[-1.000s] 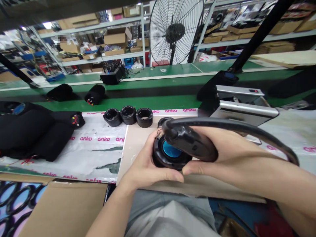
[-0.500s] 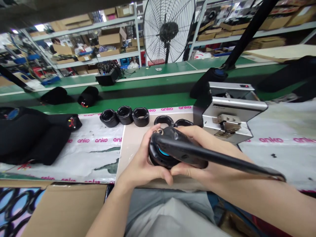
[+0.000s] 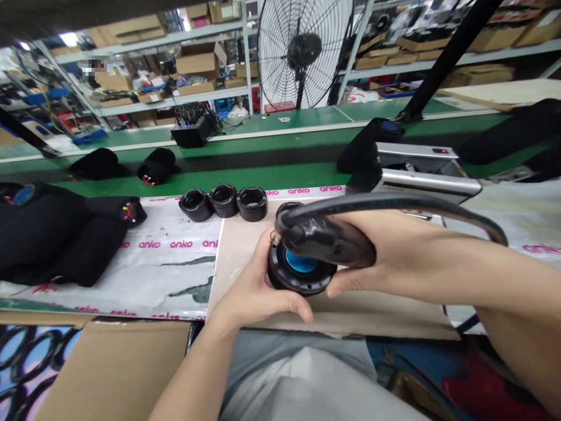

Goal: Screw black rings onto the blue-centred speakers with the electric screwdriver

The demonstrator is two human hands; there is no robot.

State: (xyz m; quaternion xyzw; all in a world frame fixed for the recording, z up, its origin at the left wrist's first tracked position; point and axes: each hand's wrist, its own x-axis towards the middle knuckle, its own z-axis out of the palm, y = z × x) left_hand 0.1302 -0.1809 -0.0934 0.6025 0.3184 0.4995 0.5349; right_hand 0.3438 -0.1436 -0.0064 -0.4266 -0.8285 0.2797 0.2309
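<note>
While the bench [image 3: 245,245] carries three loose ear cushions [image 3: 223,202], the headband [image 3: 394,204] arcs from the right hand [image 3: 385,257], fingers gripping its housing; the left hand [image 3: 258,286] clasps the blue-centred earcup [image 3: 300,272], apparently seated, pressing unfinished.

Bright even overhead light, soft shadows, edges warped

Headphone [image 3: 324,240] held over near-centre board [image 3: 239,245] on counter [image 3: 184,175], left hand [image 3: 254,289] under its ear cup [image 3: 298,272], right hand [image 3: 385,251] on top. Three rings [image 3: 223,202] in a row far left of it. Fabric pile [image 3: 56,234] far left. Metal machine [image 3: 421,175] right, fan [image 3: 304,52] behind.
</note>
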